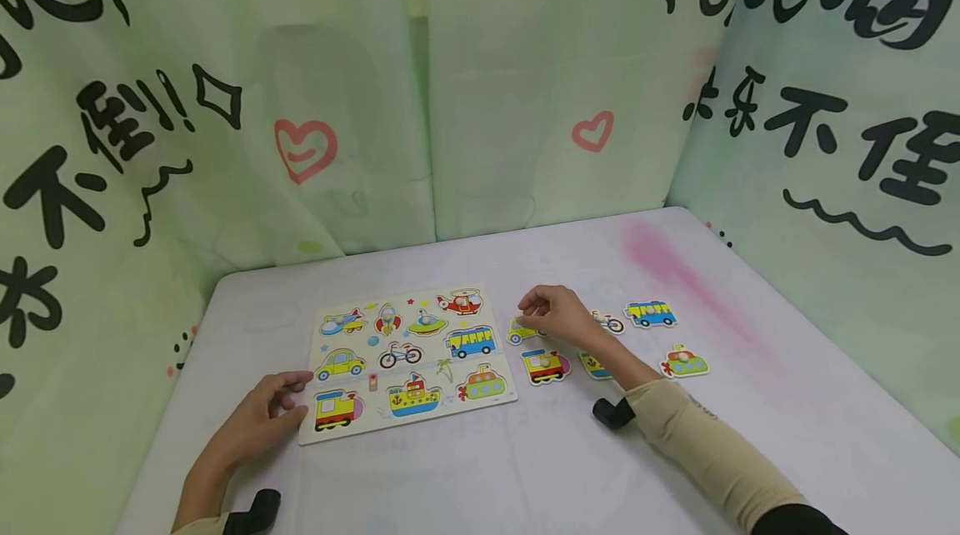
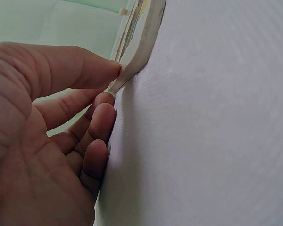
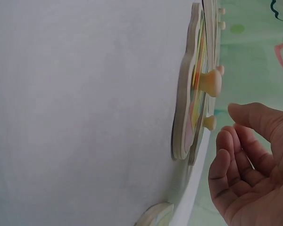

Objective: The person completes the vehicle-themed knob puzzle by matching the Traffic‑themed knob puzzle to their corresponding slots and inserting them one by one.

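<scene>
My left hand rests at the left edge of a wooden picture puzzle board. In the left wrist view its thumb touches the board's edge by the corner, with the other fingers bent against the tabletop. My right hand hovers over a yellow car piece, partly covering it. Nothing shows between its thumb and its loosely bent fingers in the right wrist view. Close by lies a train piece; a wooden knob stands on a piece near the hand.
Right of the board lie a blue bus piece, a submarine piece, a bicycle piece and a boat piece, the last two half hidden by the right arm. A green printed curtain borders the white table.
</scene>
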Tool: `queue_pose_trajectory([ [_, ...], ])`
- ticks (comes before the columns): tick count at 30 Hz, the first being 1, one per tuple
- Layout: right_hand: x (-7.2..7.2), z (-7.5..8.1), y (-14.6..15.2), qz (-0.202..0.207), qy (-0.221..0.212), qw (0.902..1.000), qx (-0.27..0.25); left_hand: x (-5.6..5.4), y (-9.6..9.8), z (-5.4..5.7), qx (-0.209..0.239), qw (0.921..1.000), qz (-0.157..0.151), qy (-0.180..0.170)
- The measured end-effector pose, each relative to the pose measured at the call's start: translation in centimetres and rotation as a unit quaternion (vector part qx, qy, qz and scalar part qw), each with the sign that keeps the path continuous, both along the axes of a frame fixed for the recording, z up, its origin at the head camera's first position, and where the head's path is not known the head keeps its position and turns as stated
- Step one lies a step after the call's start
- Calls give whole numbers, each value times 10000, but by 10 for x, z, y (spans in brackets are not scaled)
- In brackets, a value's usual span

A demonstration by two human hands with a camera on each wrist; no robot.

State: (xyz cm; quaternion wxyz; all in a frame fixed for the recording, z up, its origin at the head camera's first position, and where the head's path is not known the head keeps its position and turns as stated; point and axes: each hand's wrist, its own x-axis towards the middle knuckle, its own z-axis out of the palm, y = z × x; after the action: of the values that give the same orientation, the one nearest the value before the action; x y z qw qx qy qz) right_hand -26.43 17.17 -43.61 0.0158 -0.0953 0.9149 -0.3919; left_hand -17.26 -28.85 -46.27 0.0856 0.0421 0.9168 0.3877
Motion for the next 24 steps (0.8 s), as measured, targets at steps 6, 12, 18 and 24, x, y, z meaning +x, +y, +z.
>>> queue_pose_trajectory([
  [6, 1, 1, 1, 84, -137, 9999, 28, 0, 0, -1, -4, 10000, 14, -17],
  [12, 0, 1, 2, 147, -317, 9993, 166, 0, 1, 0, 5, 9999, 63, -79],
  [18, -2, -1, 2, 259, -285, 9984, 416, 1, 0, 1, -9, 10000, 28, -31],
  [24, -4, -3, 2, 273, -296, 9979, 507, 0, -1, 1, -15, 10000, 2, 3],
])
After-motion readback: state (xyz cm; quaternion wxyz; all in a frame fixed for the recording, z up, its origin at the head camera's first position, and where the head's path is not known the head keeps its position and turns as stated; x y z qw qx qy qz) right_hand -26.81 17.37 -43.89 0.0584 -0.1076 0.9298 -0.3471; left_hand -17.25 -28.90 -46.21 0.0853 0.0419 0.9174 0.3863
